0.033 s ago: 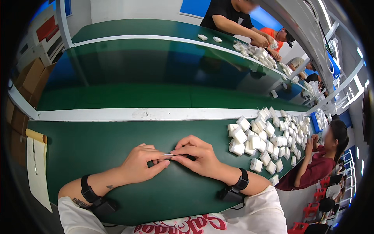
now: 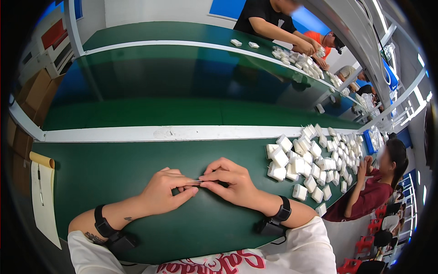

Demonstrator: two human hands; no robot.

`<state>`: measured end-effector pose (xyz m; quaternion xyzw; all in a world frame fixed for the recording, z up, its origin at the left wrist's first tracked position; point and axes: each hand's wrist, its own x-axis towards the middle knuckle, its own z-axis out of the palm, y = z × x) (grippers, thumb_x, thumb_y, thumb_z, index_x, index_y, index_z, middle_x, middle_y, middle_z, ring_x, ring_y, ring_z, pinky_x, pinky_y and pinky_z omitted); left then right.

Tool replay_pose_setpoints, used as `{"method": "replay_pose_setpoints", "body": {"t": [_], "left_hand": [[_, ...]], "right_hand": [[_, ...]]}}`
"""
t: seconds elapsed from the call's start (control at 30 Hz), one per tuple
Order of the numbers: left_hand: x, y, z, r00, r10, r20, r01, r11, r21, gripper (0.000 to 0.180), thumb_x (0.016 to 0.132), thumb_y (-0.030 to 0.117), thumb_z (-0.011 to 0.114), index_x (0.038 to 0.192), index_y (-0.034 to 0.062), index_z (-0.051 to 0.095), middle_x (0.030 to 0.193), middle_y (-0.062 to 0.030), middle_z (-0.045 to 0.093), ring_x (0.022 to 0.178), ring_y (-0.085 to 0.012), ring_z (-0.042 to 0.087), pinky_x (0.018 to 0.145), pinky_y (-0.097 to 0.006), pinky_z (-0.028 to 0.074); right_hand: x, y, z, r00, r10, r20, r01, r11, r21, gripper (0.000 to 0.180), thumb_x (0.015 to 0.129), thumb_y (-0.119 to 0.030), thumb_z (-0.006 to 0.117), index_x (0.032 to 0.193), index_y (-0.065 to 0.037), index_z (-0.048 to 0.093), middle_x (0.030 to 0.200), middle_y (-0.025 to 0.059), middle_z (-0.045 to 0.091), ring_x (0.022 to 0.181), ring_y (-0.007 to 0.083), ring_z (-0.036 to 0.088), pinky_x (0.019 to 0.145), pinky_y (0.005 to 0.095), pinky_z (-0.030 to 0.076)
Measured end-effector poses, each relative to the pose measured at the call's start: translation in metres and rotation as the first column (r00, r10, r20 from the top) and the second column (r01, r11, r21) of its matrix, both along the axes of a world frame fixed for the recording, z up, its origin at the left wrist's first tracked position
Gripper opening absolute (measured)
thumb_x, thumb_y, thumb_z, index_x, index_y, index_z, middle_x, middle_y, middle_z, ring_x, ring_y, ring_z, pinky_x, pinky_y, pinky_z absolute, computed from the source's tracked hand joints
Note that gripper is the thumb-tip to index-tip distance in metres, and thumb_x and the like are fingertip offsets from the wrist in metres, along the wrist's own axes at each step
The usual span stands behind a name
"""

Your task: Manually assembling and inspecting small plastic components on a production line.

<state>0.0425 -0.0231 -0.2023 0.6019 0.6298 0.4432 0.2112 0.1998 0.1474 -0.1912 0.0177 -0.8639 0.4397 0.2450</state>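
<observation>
Close together over the near green table (image 2: 109, 182), my left hand (image 2: 169, 189) and my right hand (image 2: 230, 180) meet fingertip to fingertip. Both pinch a small, thin, shiny piece (image 2: 194, 181) that looks clear or silvery, gripped at its two ends. Most of it hides behind the fingers, so its kind cannot be made out. To the right of my right hand lies a loose heap of small white blocks (image 2: 299, 165), apparently in clear wrapping.
A yellow-covered notepad (image 2: 43, 201) with a pen (image 2: 40, 185) lies at the left edge. A white rail (image 2: 137, 133) runs along the table's back. One person in dark red (image 2: 372, 194) sits at right; others work at the far table.
</observation>
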Motion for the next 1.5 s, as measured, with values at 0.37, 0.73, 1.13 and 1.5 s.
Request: {"method": "replay_pose_setpoints", "body": {"t": [0.37, 0.73, 1.13, 1.5], "left_hand": [[-0.0012, 0.0005, 0.0056, 0.999, -0.033, -0.023, 0.033, 0.999, -0.029, 0.012, 0.085, 0.011, 0.071, 0.095, 0.0096, 0.076, 0.077, 0.0006, 0.073, 0.064, -0.0143, 0.061, 0.068, -0.03, 0.042], [0.0008, 0.0001, 0.008, 0.999, -0.008, -0.037, 0.007, 0.999, -0.041, 0.014, 0.082, 0.012, 0.073, 0.096, 0.0076, 0.075, 0.074, -0.0001, 0.071, 0.064, -0.014, 0.061, 0.065, -0.03, 0.04], [-0.0027, 0.0007, 0.0037, 0.998, -0.034, -0.056, 0.033, 0.999, -0.026, 0.01, 0.083, 0.017, 0.074, 0.089, 0.0085, 0.076, 0.074, -0.0015, 0.07, 0.063, -0.0148, 0.059, 0.063, -0.031, 0.038], [-0.0014, 0.0007, 0.0021, 0.998, -0.023, -0.052, 0.023, 1.0, 0.0, 0.009, 0.081, 0.014, 0.075, 0.087, 0.0075, 0.076, 0.072, -0.0028, 0.069, 0.064, -0.0149, 0.058, 0.061, -0.032, 0.036]], "right_hand": [[0.0019, 0.0005, 0.0019, 1.0, -0.018, -0.026, 0.019, 0.999, 0.04, 0.014, 0.081, -0.005, 0.077, 0.095, -0.007, 0.076, 0.093, 0.0043, 0.064, 0.072, 0.0152, 0.065, 0.059, 0.0273, 0.051], [0.0032, -0.0006, -0.0007, 0.999, -0.011, 0.037, 0.013, 0.999, -0.046, 0.019, 0.081, -0.004, 0.077, 0.099, -0.005, 0.075, 0.098, 0.0053, 0.064, 0.078, 0.012, 0.061, 0.06, 0.0238, 0.049], [0.0022, 0.0018, -0.0047, 0.997, 0.041, 0.059, -0.039, 0.999, -0.024, 0.018, 0.081, -0.003, 0.077, 0.099, -0.005, 0.075, 0.1, 0.007, 0.064, 0.082, 0.015, 0.064, 0.066, 0.0258, 0.053], [0.0022, 0.0004, -0.0022, 1.0, 0.012, -0.008, -0.012, 0.999, -0.031, 0.015, 0.081, -0.004, 0.077, 0.095, -0.005, 0.075, 0.096, 0.0059, 0.064, 0.078, 0.0156, 0.065, 0.063, 0.0265, 0.053]]}}
